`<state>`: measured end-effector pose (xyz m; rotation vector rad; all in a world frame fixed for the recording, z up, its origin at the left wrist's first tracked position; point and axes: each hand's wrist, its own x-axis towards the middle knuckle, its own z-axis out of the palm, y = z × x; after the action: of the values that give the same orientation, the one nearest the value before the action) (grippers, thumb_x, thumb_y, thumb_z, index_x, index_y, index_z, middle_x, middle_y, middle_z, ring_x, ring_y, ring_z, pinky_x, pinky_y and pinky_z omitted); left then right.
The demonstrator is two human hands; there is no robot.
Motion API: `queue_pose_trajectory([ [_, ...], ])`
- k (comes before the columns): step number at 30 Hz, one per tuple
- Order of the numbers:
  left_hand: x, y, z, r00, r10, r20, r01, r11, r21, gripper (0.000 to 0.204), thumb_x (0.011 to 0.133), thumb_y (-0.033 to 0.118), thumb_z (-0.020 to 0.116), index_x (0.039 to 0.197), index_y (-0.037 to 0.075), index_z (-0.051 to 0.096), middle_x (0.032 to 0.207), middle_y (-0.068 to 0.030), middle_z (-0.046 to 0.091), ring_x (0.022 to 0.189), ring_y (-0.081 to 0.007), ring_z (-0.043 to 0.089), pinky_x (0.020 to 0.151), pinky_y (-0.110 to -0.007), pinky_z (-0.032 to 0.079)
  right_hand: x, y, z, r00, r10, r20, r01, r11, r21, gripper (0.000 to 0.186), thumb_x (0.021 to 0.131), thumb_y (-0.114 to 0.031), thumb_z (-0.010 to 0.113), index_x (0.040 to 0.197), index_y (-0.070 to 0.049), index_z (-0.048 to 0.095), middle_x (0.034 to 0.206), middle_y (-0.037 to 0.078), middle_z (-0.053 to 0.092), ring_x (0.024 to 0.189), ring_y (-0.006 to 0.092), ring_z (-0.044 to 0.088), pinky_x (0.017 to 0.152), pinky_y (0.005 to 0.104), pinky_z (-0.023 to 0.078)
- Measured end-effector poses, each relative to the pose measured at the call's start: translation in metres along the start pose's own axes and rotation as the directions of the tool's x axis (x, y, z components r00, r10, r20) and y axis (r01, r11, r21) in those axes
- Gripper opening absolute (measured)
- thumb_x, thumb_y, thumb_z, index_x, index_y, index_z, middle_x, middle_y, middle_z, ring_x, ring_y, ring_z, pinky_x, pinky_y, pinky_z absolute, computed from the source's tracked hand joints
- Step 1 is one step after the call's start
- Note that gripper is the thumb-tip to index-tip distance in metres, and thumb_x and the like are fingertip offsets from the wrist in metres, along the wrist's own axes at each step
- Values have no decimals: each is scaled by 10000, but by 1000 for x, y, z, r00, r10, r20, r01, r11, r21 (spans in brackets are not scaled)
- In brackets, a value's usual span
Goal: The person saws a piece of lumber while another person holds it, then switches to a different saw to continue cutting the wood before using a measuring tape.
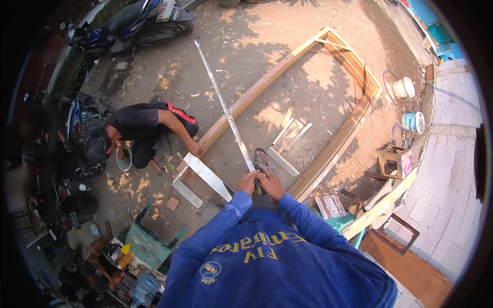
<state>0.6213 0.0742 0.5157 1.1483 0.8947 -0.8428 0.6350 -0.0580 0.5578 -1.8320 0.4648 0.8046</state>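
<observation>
In front of my body, both hands are closed together around a tape measure. My left hand [247, 183] pinches the blade close to the case, and my right hand [271, 185] grips beside it. The case is mostly hidden by my fingers. The long pale blade of the tape measure [221, 95] stretches away up and to the left, passing across the left beam of a large wooden frame [267, 78]. That frame lies on the ground, pointed at its far end. A white-faced board [208, 176] rests at its near left end.
A crouching co-worker [133, 123] at left has one hand on the frame and a pail [124, 159] beside them. Wood offcuts [291, 134] lie inside the frame. Buckets [403, 88] and a stool [394, 161] stand right; a motorbike [131, 25] is far left, a green chair [146, 238] near left.
</observation>
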Motion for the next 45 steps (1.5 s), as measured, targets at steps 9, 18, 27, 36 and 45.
queue_pose_trajectory([
  [9, 112, 20, 84, 884, 458, 90, -466, 877, 117, 391, 1045, 232, 432, 1298, 21, 643, 1118, -134, 698, 1100, -209, 625, 943, -329, 492, 17, -5, -142, 994, -11, 112, 37, 972, -231, 490, 908, -435, 508, 1150, -49, 685, 1112, 243, 691, 1026, 384, 661, 917, 420, 490],
  [18, 155, 121, 150, 910, 365, 194, -406, 877, 257, 418, 1033, 372, 491, 1207, 50, 692, 711, 25, 521, 558, -77, 421, 497, -251, 338, 72, -14, -220, 986, 34, 162, 36, 912, -409, 462, 933, -449, 466, 1092, -79, 693, 1087, 259, 692, 1042, 437, 648, 913, 496, 494],
  [27, 231, 249, 191, 931, 176, 319, -284, 899, 333, 455, 993, 445, 565, 1290, 113, 660, 959, 2, 606, 794, -114, 583, 699, -339, 536, 163, -96, -249, 994, 113, 0, -110, 963, -244, 490, 957, -487, 512, 1099, -76, 736, 1072, 227, 720, 1048, 405, 670, 907, 454, 502],
  [36, 223, 328, 164, 846, 343, 408, -532, 498, 685, 578, 907, 499, 670, 1269, 48, 681, 1149, -147, 726, 1101, -245, 678, 954, -347, 502, 235, -84, -375, 911, 237, -338, -301, 941, -151, 556, 922, -515, 499, 1076, -34, 731, 1131, 295, 674, 1082, 489, 625, 960, 503, 485],
  [45, 190, 383, 91, 992, -99, 80, -90, -107, 990, 765, 849, 720, 560, 1235, 74, 702, 1239, -228, 671, 1205, -391, 616, 1044, -436, 472, 229, 3, -439, 688, 467, -555, -573, 819, -22, 532, 917, -476, 512, 1090, -18, 722, 1047, 285, 701, 1044, 459, 663, 925, 502, 514],
])
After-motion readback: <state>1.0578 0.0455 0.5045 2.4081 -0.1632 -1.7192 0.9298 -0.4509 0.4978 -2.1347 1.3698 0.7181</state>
